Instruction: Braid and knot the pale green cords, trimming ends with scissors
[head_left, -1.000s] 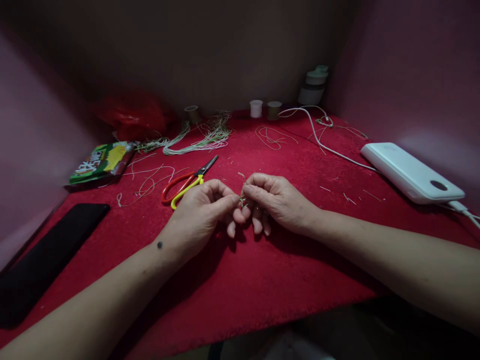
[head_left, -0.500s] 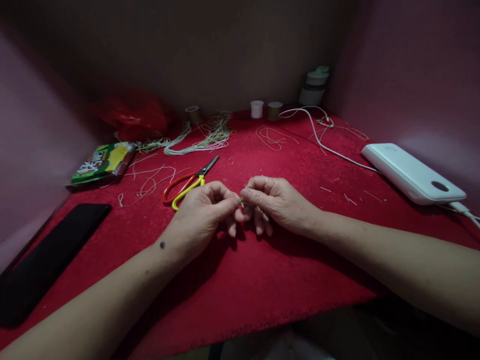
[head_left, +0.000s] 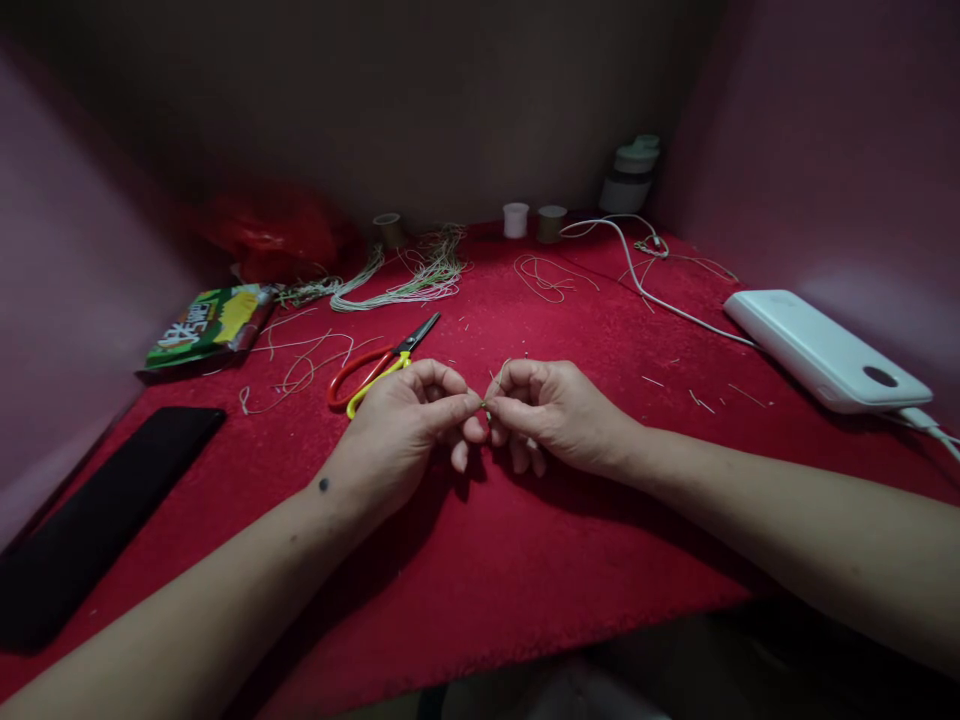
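Fingertip to fingertip, my two hands meet above the red cloth [head_left: 480,540]. My left hand [head_left: 409,415] is closed in a pinch on a thin cord [head_left: 485,404], of which only a small greenish bit shows between the fingers. My right hand [head_left: 551,405] pinches the same cord from the other side, and a fine strand stands up by its index finger. Any knot in the cord is too small to make out. Scissors [head_left: 375,370] with one red and one yellow handle lie just behind my left hand, blades pointing away.
At the back are a bundle of pale cords [head_left: 405,290], a white spool [head_left: 515,220], an olive spool [head_left: 551,224] and a bottle [head_left: 630,175]. A white power bank [head_left: 817,345] lies right; a black phone [head_left: 112,520] and green snack packet [head_left: 202,325] lie left.
My right thumb and index finger have shifted slightly down around the cord, and less green shows between the fingertips. My left hand keeps its pinch almost unmoved.
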